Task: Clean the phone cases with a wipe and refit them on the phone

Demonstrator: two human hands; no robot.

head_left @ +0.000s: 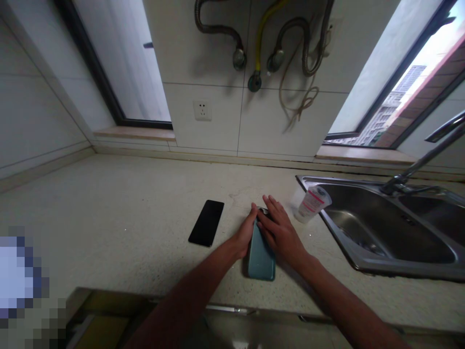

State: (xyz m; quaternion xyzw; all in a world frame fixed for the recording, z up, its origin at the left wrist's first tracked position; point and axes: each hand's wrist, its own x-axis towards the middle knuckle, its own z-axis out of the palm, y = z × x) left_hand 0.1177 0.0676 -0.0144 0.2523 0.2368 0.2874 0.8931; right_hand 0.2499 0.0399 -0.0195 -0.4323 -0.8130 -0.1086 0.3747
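A teal phone case [260,259] lies on the pale countertop [127,213], its far end under my hands. My right hand [279,230] rests flat on top of the case, fingers stretched out and pointing away from me. My left hand [246,232] presses against the case's left edge, its fingers curled along that side. A black phone [207,222] lies face up on the counter a little to the left, untouched by either hand.
A clear plastic cup with a pink label [311,203] lies tipped beside the steel sink [385,232] on the right, with a tap [417,169] over it. Wall socket [202,110] and hoses [276,43] are on the back wall.
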